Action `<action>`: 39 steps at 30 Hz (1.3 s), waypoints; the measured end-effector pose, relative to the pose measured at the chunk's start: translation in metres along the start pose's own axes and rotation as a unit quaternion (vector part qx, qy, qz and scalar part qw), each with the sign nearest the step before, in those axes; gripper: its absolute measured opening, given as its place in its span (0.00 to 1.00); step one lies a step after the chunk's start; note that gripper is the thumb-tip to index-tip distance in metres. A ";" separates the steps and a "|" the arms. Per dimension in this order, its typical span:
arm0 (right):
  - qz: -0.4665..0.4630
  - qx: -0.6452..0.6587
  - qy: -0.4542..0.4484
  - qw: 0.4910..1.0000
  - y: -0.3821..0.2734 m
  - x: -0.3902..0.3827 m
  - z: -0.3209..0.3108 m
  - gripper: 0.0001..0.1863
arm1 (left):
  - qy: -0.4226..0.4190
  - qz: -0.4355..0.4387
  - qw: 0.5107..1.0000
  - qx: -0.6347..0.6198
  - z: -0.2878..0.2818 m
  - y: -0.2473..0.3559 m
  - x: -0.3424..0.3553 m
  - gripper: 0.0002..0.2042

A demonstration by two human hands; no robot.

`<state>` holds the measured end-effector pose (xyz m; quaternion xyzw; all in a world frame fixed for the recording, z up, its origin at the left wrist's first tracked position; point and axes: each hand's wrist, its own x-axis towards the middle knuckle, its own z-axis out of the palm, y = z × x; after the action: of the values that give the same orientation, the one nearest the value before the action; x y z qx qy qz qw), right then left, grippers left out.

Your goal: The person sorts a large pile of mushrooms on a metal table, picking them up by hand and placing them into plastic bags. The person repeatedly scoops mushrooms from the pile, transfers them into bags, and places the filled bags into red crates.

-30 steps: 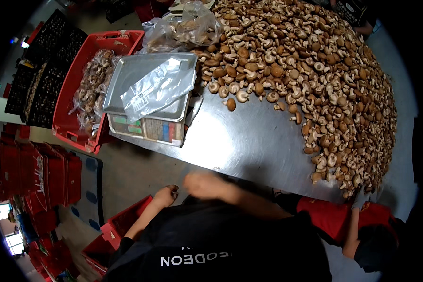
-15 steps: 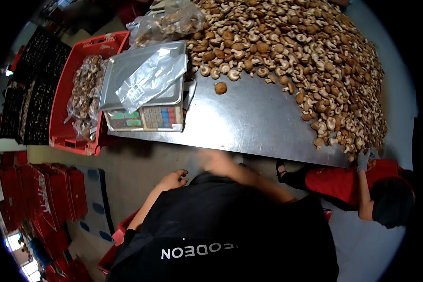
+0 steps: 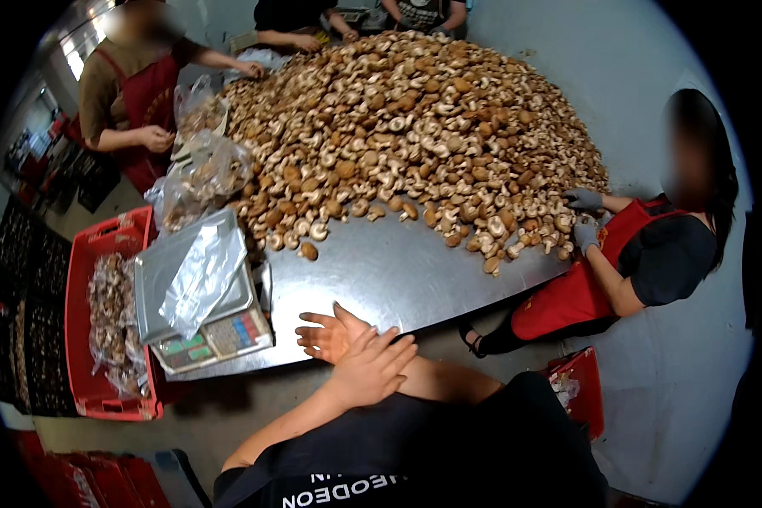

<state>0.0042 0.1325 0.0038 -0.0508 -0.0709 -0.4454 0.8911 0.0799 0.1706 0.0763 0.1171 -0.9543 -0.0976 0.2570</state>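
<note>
My left hand [image 3: 371, 364], fingers stretched out, lies across my right wrist at the table's near edge. My right hand [image 3: 330, 334] is just beyond it, palm showing and fingers spread, holding nothing. Nearest on the left stands a digital scale [image 3: 227, 334] with a steel pan and a flat clear plastic bag [image 3: 199, 279] on it. Both hands are over the near side of the steel table [image 3: 381, 271], whose far part carries a large heap of brown mushrooms [image 3: 406, 127].
A red crate [image 3: 80, 305] of bagged mushrooms is left of the scale, with filled bags [image 3: 203, 178] behind it. A gloved co-worker [image 3: 618, 262] handles mushrooms at right; other co-workers [image 3: 144, 102] stand around the far sides. Another red crate [image 3: 584, 398] sits lower right.
The view has swung up, bringing more co-workers into sight. My hands, apart before, have come together, left over right wrist, with fingers spread.
</note>
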 end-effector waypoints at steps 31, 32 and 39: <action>-0.357 -0.747 0.456 0.326 -0.263 -0.230 0.035 0.13 | -0.069 -0.253 0.771 -0.581 -0.002 -0.055 0.298 0.14; -0.362 -0.712 0.472 0.372 -0.267 -0.251 0.032 0.13 | -0.014 -0.201 0.832 -0.517 -0.039 -0.050 0.316 0.16; -0.223 -0.626 0.570 0.483 -0.265 -0.316 0.027 0.14 | 0.191 0.178 0.965 -0.011 -0.179 0.004 0.345 0.24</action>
<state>-0.3980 0.2265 -0.0165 -0.3122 0.7414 -0.4874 0.3395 -0.1188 0.0577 0.3906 -0.0407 -0.8920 -0.0363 0.4487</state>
